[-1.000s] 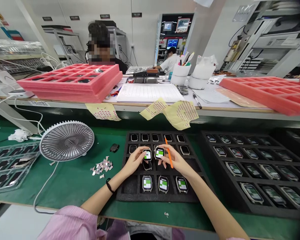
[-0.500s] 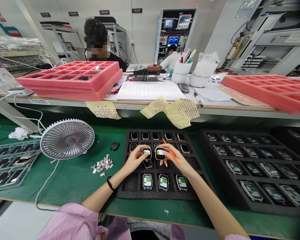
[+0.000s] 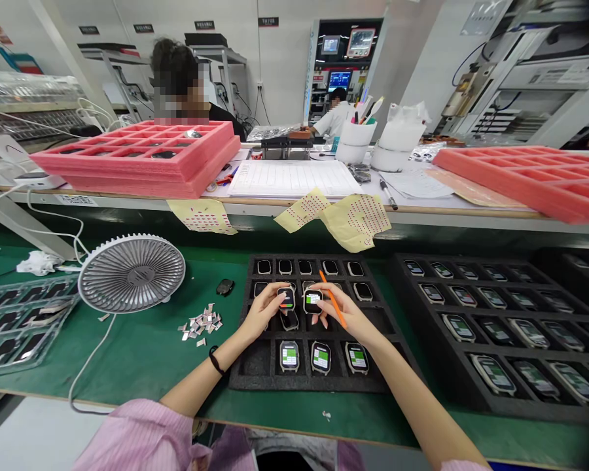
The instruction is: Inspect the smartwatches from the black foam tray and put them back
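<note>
Above a black foam tray (image 3: pixel 255 379), my left hand (image 3: pixel 264 313) is closed around a smartwatch (image 3: pixel 286 297), its thumb at the screen. My right hand (image 3: pixel 346 311) grips a second smartwatch (image 3: pixel 313 301), whose screen shows green and white blocks. An orange pen-like stick (image 3: pixel 332 298) is also tucked in the right hand, slanting across its fingers. Below the hands, the tray's front row holds lit watches (image 3: pixel 321 357). Watches with dark screens (image 3: pixel 305 267) fill its back row. Another dark watch (image 3: pixel 289 319) lies in the tray just beneath my hands.
To the right sits another black tray (image 3: pixel 451 366) of watches. On the left are a round fan (image 3: pixel 140 273), a pile of small metallic pieces (image 3: pixel 201 322) and a clear tray (image 3: pixel 24 324). Pink foam trays (image 3: pixel 137 173) rest on the shelf; a person (image 3: pixel 177 78) is behind it.
The left watch's screen has gone from green and white to mostly dark with a coloured strip. Both hands have barely shifted. The person behind the shelf has moved slightly left.
</note>
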Action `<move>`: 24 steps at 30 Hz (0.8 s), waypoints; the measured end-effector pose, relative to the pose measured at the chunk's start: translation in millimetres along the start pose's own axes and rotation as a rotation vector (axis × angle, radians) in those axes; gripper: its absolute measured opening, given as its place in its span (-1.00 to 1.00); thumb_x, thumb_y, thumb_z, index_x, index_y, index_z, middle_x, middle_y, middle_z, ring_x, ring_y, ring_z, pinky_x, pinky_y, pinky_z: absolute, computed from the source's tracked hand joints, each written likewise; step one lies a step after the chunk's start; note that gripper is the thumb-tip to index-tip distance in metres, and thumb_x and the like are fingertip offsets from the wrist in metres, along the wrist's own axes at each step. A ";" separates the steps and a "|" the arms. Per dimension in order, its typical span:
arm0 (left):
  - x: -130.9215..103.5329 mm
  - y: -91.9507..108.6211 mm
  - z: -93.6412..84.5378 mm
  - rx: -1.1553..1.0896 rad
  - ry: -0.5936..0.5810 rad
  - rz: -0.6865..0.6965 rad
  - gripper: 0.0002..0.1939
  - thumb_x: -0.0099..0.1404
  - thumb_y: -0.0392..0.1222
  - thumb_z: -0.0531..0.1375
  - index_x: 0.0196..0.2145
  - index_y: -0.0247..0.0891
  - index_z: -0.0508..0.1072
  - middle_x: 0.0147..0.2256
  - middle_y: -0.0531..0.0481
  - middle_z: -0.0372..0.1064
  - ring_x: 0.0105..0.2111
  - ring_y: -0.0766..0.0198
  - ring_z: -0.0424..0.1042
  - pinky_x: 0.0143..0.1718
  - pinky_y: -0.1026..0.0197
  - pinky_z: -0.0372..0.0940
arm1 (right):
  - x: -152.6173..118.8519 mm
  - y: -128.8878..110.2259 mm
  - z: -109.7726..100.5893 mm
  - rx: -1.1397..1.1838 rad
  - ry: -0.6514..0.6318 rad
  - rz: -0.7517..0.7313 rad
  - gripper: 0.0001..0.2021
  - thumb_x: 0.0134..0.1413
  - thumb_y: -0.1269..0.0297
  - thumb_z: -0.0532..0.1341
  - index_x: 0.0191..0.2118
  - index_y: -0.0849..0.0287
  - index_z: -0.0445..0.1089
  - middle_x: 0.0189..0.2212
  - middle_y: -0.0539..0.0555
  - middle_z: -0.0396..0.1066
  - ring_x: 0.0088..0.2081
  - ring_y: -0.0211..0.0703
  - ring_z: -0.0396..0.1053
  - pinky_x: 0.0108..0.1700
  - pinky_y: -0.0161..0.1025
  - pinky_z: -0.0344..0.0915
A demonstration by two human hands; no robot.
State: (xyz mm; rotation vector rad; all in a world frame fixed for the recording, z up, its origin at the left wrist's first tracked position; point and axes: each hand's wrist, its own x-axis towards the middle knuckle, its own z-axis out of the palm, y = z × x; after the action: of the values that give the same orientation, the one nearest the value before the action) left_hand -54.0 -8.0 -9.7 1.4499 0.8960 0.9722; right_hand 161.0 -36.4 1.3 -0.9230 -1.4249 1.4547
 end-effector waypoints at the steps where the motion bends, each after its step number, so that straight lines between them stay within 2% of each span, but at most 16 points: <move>1: 0.1 -0.4 0.1 -0.007 -0.004 0.006 -0.57 0.25 0.08 0.13 -0.06 -0.28 0.34 -0.21 -0.08 0.36 -0.36 0.30 0.32 -0.40 0.29 0.26 | 0.1 -0.5 0.2 0.004 0.002 -0.004 -0.70 0.17 0.13 0.17 -0.01 0.08 0.26 -0.17 0.09 0.34 -0.44 -0.23 0.45 -0.52 -0.30 0.31; 4: 0.5 -2.0 0.8 -0.031 -0.008 0.005 -0.58 0.22 0.06 0.17 -0.07 -0.28 0.33 -0.16 -0.11 0.35 -0.27 0.24 0.35 -0.33 0.26 0.29 | 0.2 -2.1 1.1 0.010 0.009 -0.012 -0.71 0.17 0.13 0.16 -0.02 0.09 0.27 -0.25 0.06 0.34 -0.45 -0.22 0.45 -0.53 -0.30 0.30; 7: 0.7 -2.5 1.0 -0.028 -0.008 -0.005 -0.58 0.24 0.08 0.15 -0.07 -0.28 0.33 -0.16 -0.12 0.36 -0.27 0.22 0.36 -0.37 0.27 0.29 | 0.3 -2.7 1.6 0.005 0.021 -0.018 -0.71 0.17 0.13 0.17 -0.04 0.11 0.27 -0.27 0.05 0.34 -0.46 -0.23 0.45 -0.54 -0.32 0.29; 13: 0.0 -0.2 0.7 -0.037 -0.004 0.003 -0.56 0.25 0.10 0.13 -0.08 -0.29 0.34 -0.22 -0.08 0.36 -0.41 0.32 0.30 -0.49 0.32 0.20 | 0.4 -3.3 1.7 -0.031 0.075 0.015 -0.72 0.11 0.12 0.22 -0.09 0.10 0.29 -0.23 0.03 0.32 -0.53 -0.31 0.42 -0.56 -0.34 0.25; 19: -0.4 0.8 0.6 -0.024 0.013 0.013 -0.58 0.26 0.08 0.12 -0.08 -0.30 0.36 -0.37 0.01 0.32 -0.56 0.43 0.13 -0.55 0.34 0.10 | -1.1 -8.4 3.0 -0.012 0.063 -0.013 -0.71 0.15 0.08 0.16 -0.09 0.12 0.29 -0.35 0.01 0.35 -0.51 -0.26 0.43 -0.56 -0.33 0.26; 24: 0.5 -2.8 0.2 -0.067 0.004 0.039 -0.58 0.25 0.07 0.15 -0.07 -0.29 0.35 -0.25 -0.08 0.36 -0.43 0.35 0.28 -0.48 0.33 0.20 | -0.5 -9.0 3.6 -0.019 0.051 -0.030 -0.72 0.17 0.10 0.15 -0.08 0.14 0.28 -0.36 0.02 0.35 -0.51 -0.25 0.43 -0.56 -0.33 0.27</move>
State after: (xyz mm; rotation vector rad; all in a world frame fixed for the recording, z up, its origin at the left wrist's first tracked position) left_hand -53.6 -7.4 -12.4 1.4132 0.8329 1.0257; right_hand 158.5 -38.6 10.5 -0.9400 -1.4124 1.3880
